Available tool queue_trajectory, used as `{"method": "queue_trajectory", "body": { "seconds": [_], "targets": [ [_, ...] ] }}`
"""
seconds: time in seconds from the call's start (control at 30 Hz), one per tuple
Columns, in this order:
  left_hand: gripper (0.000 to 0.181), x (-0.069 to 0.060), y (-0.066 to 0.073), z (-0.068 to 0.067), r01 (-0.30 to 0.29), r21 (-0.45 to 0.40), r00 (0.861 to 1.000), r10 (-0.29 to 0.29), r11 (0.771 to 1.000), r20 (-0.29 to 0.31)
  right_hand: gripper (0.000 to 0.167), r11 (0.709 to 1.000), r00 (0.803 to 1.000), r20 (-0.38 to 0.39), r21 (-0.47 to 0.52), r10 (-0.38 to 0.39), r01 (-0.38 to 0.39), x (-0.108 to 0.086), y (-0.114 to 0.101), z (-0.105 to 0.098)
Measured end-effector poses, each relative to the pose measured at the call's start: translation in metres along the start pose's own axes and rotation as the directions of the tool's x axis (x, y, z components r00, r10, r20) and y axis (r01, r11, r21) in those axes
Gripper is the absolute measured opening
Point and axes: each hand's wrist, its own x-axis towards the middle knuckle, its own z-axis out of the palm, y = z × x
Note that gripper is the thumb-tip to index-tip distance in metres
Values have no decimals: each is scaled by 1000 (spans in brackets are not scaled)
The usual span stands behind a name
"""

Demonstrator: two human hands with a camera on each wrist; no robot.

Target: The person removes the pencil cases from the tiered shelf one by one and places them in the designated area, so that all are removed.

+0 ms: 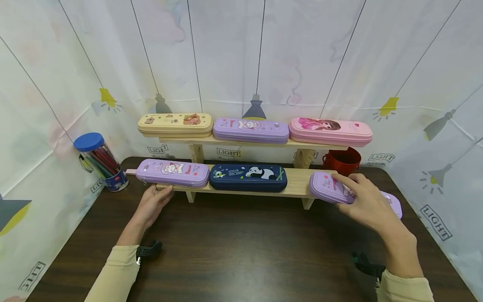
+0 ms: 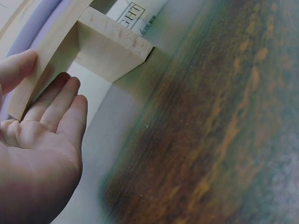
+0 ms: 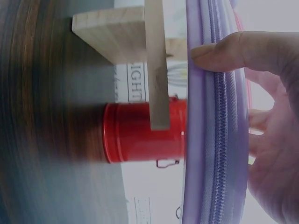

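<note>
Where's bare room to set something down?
Widest: the dark brown wooden tabletop before the pale wooden two-tier shelf, between left hand and right hand. Smaller: the lower board, between the oblong navy panda case and the right hand's lilac case. Crowded: the upper board, under three pastel cases, and where the red cylindrical bucket stands.

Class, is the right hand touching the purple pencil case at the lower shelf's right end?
Touching: the right wrist view shows the right hand with its thumb against the purple pencil case.
</note>
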Motion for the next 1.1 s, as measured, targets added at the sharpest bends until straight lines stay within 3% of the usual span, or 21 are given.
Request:
{"method": "queue_trajectory", "body": {
  "seconds": [0.17,0.37,0.6,1.1],
  "targets": [
    [60,2,0,3,1,5,1000,-1,1000,0,84,998,998,-24,11,56,-55,-13,14,-7],
    [53,4,3,7,-9,-36,1000,9,999,0,84,991,990,-40,13,136,-136,-30,36,-11],
    [54,3,6,7,-2,-72,1000,2,997,-2,82,984,983,-51,-8,177,-178,-44,75,-13],
    [67,-1,3,6,-4,-161,1000,4,987,-2,89,950,947,79,-60,310,-306,-65,134,-8]
  ]
}}
